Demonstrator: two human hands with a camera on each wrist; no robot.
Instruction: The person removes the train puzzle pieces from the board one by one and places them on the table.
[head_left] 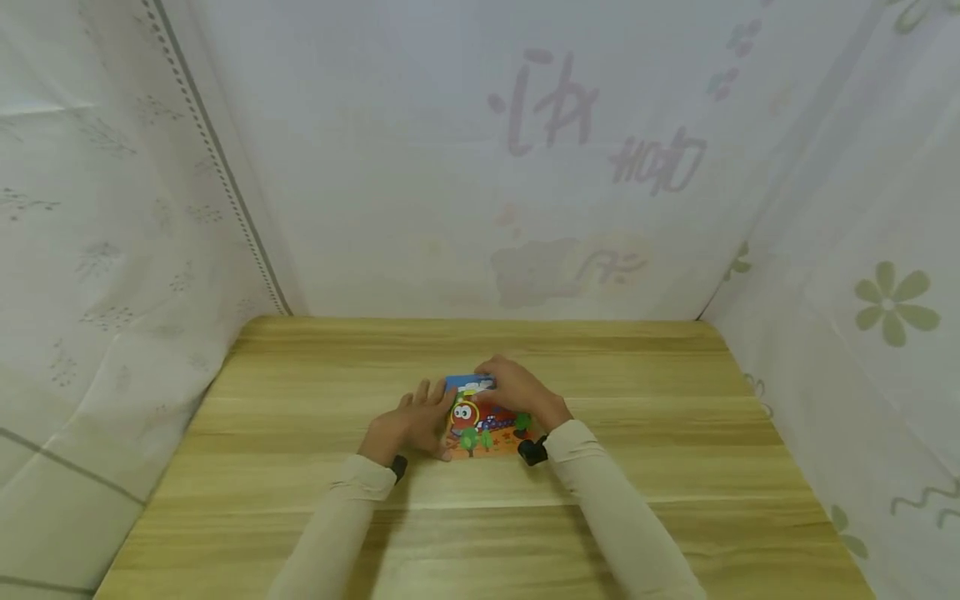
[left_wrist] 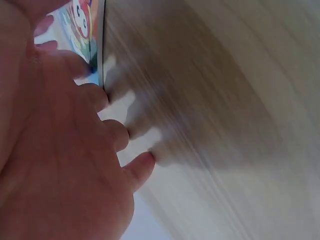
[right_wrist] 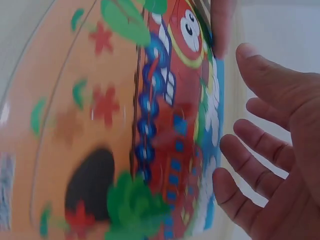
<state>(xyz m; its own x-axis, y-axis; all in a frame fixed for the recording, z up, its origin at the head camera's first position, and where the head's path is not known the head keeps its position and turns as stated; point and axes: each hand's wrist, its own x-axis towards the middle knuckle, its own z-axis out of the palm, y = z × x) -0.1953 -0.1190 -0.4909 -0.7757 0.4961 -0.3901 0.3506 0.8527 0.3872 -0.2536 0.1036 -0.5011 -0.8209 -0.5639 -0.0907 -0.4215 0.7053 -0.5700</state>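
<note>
A square picture board (head_left: 491,446) with a glossy cartoon train, trees and orange ground lies on the wooden table. My left hand (head_left: 412,422) is at its left edge, fingers spread and fairly straight, thumb by the lower left corner. In the left wrist view, the fingertips (left_wrist: 117,135) come down on the tabletop along the board's edge. Over the upper right part of the picture is my right hand (head_left: 519,392). The right wrist view has its relaxed fingers (right_wrist: 250,165) beside the blue top edge, not wrapped round the board.
The wood-grain table (head_left: 600,358) reaches back to a pale printed curtain (head_left: 405,167). More patterned cloth hangs along the left and right sides. A dark wrist camera (head_left: 533,452) is strapped at the right wrist, close over the board's lower right corner.
</note>
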